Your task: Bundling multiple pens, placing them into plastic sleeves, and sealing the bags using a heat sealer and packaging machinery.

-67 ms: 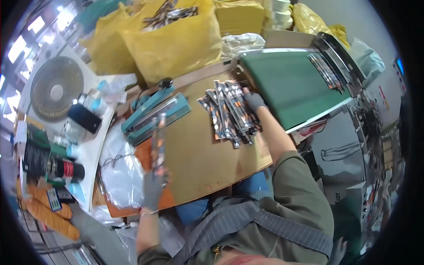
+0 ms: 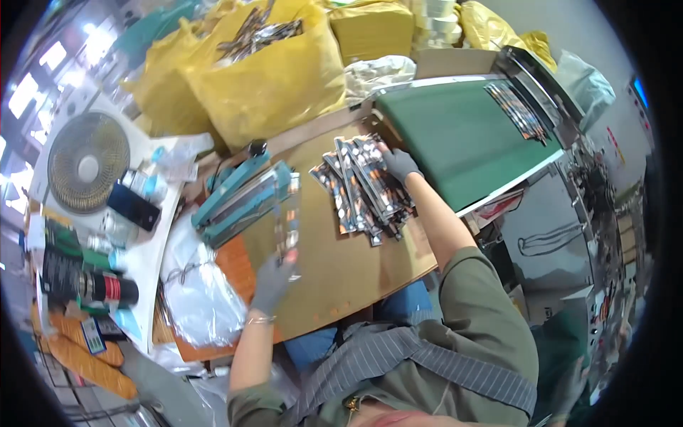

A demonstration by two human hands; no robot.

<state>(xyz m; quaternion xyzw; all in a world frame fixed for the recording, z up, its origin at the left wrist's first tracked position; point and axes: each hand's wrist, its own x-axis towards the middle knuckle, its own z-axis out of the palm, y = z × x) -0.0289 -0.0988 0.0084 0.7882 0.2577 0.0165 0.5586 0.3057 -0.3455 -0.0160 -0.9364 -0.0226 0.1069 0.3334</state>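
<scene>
My gloved left hand is closed round the lower end of a few long, narrow stick packets. They point away from me over the brown work board, slightly blurred. To their right, a heap of dark and orange stick packets lies loosely fanned out. At its far right edge, my gloved right hand bends its fingers onto the packets and seems to grip some; the fingertips are partly hidden. Beyond the left hand stands a teal bar heat sealer.
A green conveyor belt carries another row of packets on the right. Yellow bags stand behind the board. Clear plastic bags lie at left, beside a white side table with a fan, phone and black flask.
My left hand has moved right with its stick packets, from beside the clear plastic bags to over the board. The right hand stays at the heap. The whole view has shifted slightly.
</scene>
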